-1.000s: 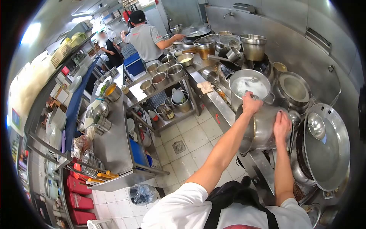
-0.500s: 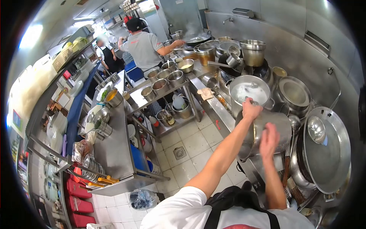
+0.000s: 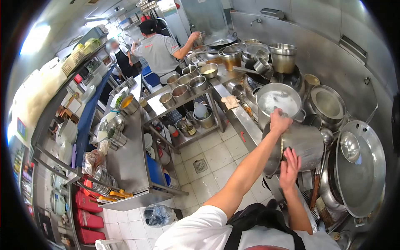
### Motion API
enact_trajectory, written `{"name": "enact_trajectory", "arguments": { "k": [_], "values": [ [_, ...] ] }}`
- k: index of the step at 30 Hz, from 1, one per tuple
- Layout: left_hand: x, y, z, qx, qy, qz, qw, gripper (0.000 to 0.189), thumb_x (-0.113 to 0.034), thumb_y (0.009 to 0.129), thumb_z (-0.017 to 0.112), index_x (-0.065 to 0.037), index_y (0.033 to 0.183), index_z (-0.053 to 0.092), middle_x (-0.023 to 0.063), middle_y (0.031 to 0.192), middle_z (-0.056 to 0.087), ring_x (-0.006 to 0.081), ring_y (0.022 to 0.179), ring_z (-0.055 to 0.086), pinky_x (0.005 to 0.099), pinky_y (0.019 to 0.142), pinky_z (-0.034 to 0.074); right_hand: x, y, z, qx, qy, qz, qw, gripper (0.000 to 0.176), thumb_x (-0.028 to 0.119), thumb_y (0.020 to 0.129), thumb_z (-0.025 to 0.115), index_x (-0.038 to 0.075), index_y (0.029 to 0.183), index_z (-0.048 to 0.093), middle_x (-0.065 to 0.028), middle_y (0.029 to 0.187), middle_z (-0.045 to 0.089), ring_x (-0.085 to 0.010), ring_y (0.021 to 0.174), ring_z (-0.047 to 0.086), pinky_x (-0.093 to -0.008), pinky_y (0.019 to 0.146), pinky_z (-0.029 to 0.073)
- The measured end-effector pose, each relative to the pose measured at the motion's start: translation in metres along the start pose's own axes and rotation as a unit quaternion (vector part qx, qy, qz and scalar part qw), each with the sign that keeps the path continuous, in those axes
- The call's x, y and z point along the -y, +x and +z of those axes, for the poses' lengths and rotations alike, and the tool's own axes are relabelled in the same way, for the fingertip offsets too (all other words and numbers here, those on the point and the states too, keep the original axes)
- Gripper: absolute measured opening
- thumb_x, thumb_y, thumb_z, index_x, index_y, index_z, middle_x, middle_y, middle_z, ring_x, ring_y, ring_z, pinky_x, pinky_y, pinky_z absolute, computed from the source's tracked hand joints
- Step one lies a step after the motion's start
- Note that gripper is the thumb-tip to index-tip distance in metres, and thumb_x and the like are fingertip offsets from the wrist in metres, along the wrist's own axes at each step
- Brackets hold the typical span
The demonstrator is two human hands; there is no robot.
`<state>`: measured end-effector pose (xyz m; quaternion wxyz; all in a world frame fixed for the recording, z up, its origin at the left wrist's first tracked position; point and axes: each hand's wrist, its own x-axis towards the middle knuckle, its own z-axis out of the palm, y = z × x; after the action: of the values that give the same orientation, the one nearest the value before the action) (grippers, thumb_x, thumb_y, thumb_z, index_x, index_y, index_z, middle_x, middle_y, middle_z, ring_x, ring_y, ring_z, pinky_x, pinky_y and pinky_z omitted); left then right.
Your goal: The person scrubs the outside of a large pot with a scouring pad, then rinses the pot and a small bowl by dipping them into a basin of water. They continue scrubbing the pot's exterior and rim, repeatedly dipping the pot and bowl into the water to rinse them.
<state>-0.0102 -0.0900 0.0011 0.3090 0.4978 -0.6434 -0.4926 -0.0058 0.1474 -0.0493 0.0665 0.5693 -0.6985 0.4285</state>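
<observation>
A large steel stockpot (image 3: 306,143) lies tipped on its side across the counter. My left hand (image 3: 281,121) is closed at its upper edge, where the handle is, right beside a pot of cloudy whitish liquid (image 3: 278,99). My fingers hide most of the grip. My right hand (image 3: 289,170) is held up against the near side of the stockpot, with fingers stretched out and nothing in them. A dark handle part shows just above its fingertips.
On the right, a ladle (image 3: 350,146) rests in a wide steel wok (image 3: 366,171). Brushes (image 3: 323,210) lie below it. A folded cloth (image 3: 230,102) sits on the counter edge. A co-worker in a grey shirt (image 3: 158,52) stands farther along the stoves. A steel worktable (image 3: 133,166) is on the left.
My right hand has slowed from a blur and now shows spread fingers beside the stockpot. My left hand keeps its hold. The co-worker's arm has risen.
</observation>
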Motion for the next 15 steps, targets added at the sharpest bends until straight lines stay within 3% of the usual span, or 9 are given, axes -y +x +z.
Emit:
{"name": "enact_trajectory", "arguments": {
  "k": [1, 3, 4, 6, 7, 9, 11, 13, 15],
  "values": [
    [0.005, 0.003, 0.0, 0.009, -0.012, 0.017, 1.0, 0.082, -0.021, 0.064, 0.082, -0.01, 0.14, 0.05, 0.0179, 0.137, 0.05, 0.0368, 0.125, 0.058, 0.0442, 0.104, 0.049, -0.018, -0.001, -0.01, 0.023, -0.034, -0.04, 0.998, 0.042, 0.018, 0.103, 0.053, 0.01, 0.143, 0.057, -0.0096, 0.147, 0.059, -0.0302, 0.145, 0.045, -0.0551, 0.123, 0.017],
    [-0.001, -0.004, -0.001, -0.002, -0.004, 0.003, 1.0, 0.082, -0.021, 0.065, 0.082, -0.01, 0.14, 0.05, 0.0178, 0.137, 0.05, 0.037, 0.124, 0.058, 0.0441, 0.104, 0.049, -0.074, 0.01, -0.024, -0.05, -0.039, 0.052, 0.997, 0.039, 0.019, 0.104, 0.052, 0.01, 0.142, 0.058, -0.0095, 0.148, 0.058, -0.0304, 0.145, 0.045, -0.0553, 0.122, 0.018],
    [-0.007, -0.007, 0.0, -0.011, 0.003, -0.009, 1.0, 0.082, -0.021, 0.065, 0.082, -0.01, 0.14, 0.05, 0.0177, 0.138, 0.049, 0.0372, 0.124, 0.059, 0.0441, 0.104, 0.049, -0.1, 0.022, -0.026, -0.052, -0.04, 0.05, 0.997, 0.039, 0.019, 0.104, 0.052, 0.01, 0.142, 0.058, -0.0095, 0.148, 0.058, -0.0304, 0.145, 0.045, -0.0553, 0.122, 0.018],
    [-0.013, -0.01, 0.0, -0.007, 0.003, -0.021, 1.0, 0.082, -0.021, 0.065, 0.082, -0.01, 0.14, 0.05, 0.0176, 0.139, 0.049, 0.0375, 0.124, 0.059, 0.0441, 0.104, 0.049, -0.126, 0.042, -0.026, -0.161, -0.125, 0.218, 0.954, 0.04, 0.02, 0.106, 0.049, 0.003, 0.141, 0.057, -0.0123, 0.147, 0.059, -0.0317, 0.142, 0.048, -0.0536, 0.117, 0.027],
    [-0.016, -0.01, -0.001, -0.003, 0.004, -0.031, 1.0, 0.082, -0.021, 0.065, 0.082, -0.01, 0.14, 0.05, 0.0175, 0.139, 0.048, 0.0378, 0.124, 0.059, 0.0442, 0.104, 0.049, -0.121, 0.036, -0.019, -0.163, -0.127, 0.219, 0.954, 0.04, 0.02, 0.106, 0.049, 0.003, 0.141, 0.057, -0.0123, 0.147, 0.059, -0.0317, 0.142, 0.048, -0.0536, 0.117, 0.027],
    [-0.018, -0.009, 0.0, -0.003, 0.007, -0.024, 1.0, 0.083, -0.022, 0.065, 0.082, -0.01, 0.14, 0.05, 0.0177, 0.139, 0.049, 0.0381, 0.123, 0.059, 0.0442, 0.104, 0.049, -0.054, 0.027, 0.004, -0.142, -0.026, 0.114, 0.983, 0.041, 0.02, 0.106, 0.049, 0.003, 0.142, 0.057, -0.014, 0.147, 0.058, -0.034, 0.143, 0.046, -0.0522, 0.119, 0.025],
    [-0.012, -0.003, 0.002, -0.008, 0.008, -0.024, 1.0, 0.083, -0.022, 0.065, 0.083, -0.01, 0.14, 0.05, 0.0179, 0.139, 0.049, 0.0385, 0.123, 0.059, 0.0443, 0.104, 0.049, -0.002, -0.006, 0.017, -0.04, -0.01, 0.027, 0.999, 0.042, 0.018, 0.105, 0.049, 0.002, 0.143, 0.056, -0.0149, 0.148, 0.057, -0.0364, 0.143, 0.045, -0.0503, 0.121, 0.025],
    [0.003, 0.006, 0.005, 0.032, -0.029, -0.02, 0.999, 0.082, -0.022, 0.065, 0.082, -0.01, 0.14, 0.051, 0.018, 0.139, 0.049, 0.0385, 0.123, 0.059, 0.0443, 0.104, 0.049, -0.006, -0.01, 0.005, -0.023, 0.018, 0.022, 0.999, 0.041, 0.02, 0.104, 0.051, 0.001, 0.14, 0.059, -0.0146, 0.15, 0.055, -0.0352, 0.147, 0.042, -0.0529, 0.122, 0.021],
    [-0.002, -0.001, 0.003, 0.009, -0.014, -0.01, 1.0, 0.082, -0.022, 0.065, 0.082, -0.01, 0.14, 0.051, 0.0181, 0.139, 0.049, 0.0384, 0.123, 0.059, 0.0443, 0.104, 0.05, -0.061, 0.002, -0.012, -0.074, -0.009, 0.02, 0.997, 0.041, 0.018, 0.104, 0.05, 0.0, 0.14, 0.058, -0.0177, 0.149, 0.055, -0.0368, 0.145, 0.044, -0.0532, 0.121, 0.024]
  ]
}}
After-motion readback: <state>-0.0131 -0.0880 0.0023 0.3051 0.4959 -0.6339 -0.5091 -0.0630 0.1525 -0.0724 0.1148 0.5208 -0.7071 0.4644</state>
